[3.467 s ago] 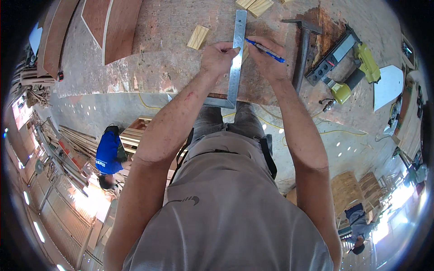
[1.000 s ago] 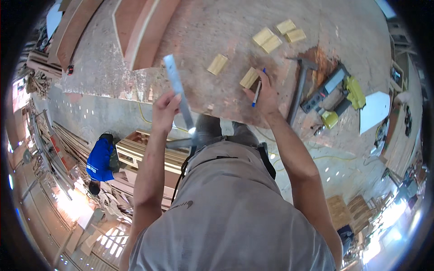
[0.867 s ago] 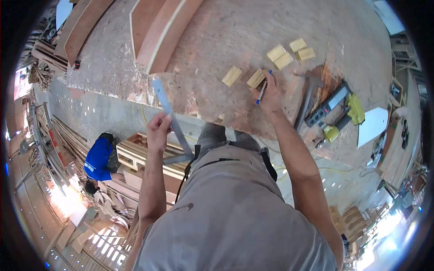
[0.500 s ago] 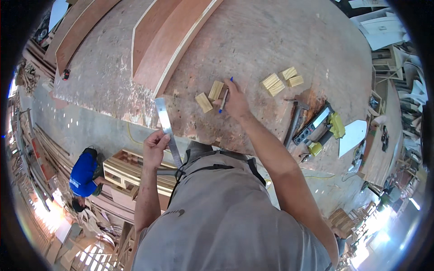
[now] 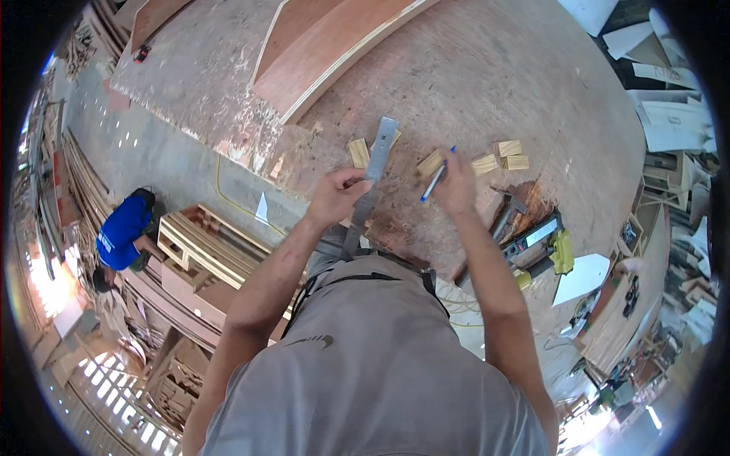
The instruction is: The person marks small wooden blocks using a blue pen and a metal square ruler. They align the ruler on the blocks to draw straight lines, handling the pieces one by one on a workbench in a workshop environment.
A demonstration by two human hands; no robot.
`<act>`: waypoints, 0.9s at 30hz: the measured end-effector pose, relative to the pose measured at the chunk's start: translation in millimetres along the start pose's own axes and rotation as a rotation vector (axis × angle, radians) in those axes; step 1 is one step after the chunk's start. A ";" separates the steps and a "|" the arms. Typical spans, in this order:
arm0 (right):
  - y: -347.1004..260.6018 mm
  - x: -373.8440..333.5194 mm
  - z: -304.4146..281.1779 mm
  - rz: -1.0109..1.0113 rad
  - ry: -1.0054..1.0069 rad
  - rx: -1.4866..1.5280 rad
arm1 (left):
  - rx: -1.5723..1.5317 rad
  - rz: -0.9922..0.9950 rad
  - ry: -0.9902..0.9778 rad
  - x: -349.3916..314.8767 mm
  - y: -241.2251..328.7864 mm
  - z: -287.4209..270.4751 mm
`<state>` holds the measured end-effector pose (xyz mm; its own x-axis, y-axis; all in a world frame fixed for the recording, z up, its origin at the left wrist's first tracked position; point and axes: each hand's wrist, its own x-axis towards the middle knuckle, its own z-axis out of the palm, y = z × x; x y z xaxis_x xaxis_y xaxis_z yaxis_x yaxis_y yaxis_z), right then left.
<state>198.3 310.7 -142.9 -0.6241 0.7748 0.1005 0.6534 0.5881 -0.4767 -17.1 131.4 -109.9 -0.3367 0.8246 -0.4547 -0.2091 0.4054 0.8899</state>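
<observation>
Head view: square (image 5: 382, 146) in the left hand (image 5: 338, 196), blade pinched between thumb and fingers, its far end reaching beyond them over the bench (image 5: 487, 68). Pen (image 5: 437, 178) grasped in the right hand (image 5: 456, 186), slanting across the fingers. Blurred block (image 5: 430, 163) just left of those fingers; cannot tell whether they grip it. Judgement: steady the blade flat, pen tip clear of the wood. Outward: hammer (image 5: 515, 201), then yellow-green tool (image 5: 563, 252), right of the blocks.

Scuffed workbench (image 5: 547, 83), small wood blocks (image 5: 515, 163), curved plywood panel (image 5: 342, 57), hammer (image 5: 503, 220), yellow-green power tool (image 5: 563, 252)
</observation>
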 end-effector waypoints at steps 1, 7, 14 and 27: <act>-9.7 -14.2 5.3 -0.003 -0.050 0.056 | 0.014 0.023 0.016 4.5 -10.9 11.0; -9.4 -58.8 23.2 0.066 0.025 0.366 | 0.054 0.053 0.097 22.0 -46.6 63.4; 8.1 -89.6 47.6 0.313 0.135 0.639 | 0.140 -0.118 0.116 45.1 -42.5 94.0; 0.4 -87.7 86.6 0.394 0.261 0.758 | 0.096 -0.187 0.070 64.6 -54.2 94.3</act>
<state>216.2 222.9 -227.5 -0.2359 0.9709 -0.0409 0.2829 0.0284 -0.9587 59.0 199.8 -184.1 -0.3642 0.7030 -0.6109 -0.1867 0.5875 0.7874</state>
